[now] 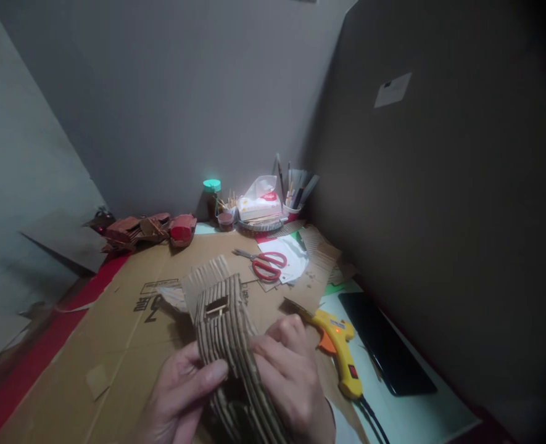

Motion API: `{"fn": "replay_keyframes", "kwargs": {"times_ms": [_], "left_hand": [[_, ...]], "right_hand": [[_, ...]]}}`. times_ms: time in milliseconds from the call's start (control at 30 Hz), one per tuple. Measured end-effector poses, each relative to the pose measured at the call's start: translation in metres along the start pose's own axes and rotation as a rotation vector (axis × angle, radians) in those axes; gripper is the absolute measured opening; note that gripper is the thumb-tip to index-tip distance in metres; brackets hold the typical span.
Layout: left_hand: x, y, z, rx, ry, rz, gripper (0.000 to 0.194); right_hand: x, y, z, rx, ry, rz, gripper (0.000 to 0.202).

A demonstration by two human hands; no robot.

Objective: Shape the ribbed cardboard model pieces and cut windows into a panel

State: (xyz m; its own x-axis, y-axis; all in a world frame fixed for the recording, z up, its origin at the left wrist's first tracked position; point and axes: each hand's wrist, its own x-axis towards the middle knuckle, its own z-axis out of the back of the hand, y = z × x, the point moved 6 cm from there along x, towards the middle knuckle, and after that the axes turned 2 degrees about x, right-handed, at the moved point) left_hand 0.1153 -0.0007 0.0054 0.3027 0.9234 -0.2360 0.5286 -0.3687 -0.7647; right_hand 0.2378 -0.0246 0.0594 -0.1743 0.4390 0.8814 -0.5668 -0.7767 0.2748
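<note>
A corrugated cardboard model [221, 336], ribbed and brown with a small cut-out window, is held up in the lower middle of the head view. My left hand [180, 385] grips its left side, with the thumb lying across the ribbed front. On the other side, the curled fingers of my right hand [289, 373] press against the right-hand face. Whether a smaller piece sits between those fingers is hidden. To the right of that hand lies a yellow hot glue gun [342, 351] with an orange trigger and a lit orange light.
Red-handled scissors [268, 265] lie on the flat cardboard sheet [129, 345]. A black phone [386, 342] rests at the right. Behind stand a tissue pack [258, 206], a cup of brushes [292, 213] and a green-lidded jar [212, 200]. Reddish cardboard pieces [147, 228] sit at the back left.
</note>
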Motion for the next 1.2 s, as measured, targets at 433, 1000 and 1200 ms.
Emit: {"fn": "replay_keyframes", "kwargs": {"times_ms": [433, 1000, 1200], "left_hand": [[-0.007, -0.017, 0.005, -0.028, -0.069, -0.004, 0.020], [-0.001, -0.040, 0.006, 0.456, -0.354, -0.233, 0.057], [-0.001, -0.024, 0.002, 0.281, -0.211, -0.021, 0.042]], "right_hand": [[0.014, 0.011, 0.017, -0.222, 0.045, 0.095, 0.023], [0.055, -0.040, 0.015, 0.411, 0.170, -0.466, 0.030], [0.028, -0.077, 0.007, 0.791, 0.081, -0.936, 0.011]]}}
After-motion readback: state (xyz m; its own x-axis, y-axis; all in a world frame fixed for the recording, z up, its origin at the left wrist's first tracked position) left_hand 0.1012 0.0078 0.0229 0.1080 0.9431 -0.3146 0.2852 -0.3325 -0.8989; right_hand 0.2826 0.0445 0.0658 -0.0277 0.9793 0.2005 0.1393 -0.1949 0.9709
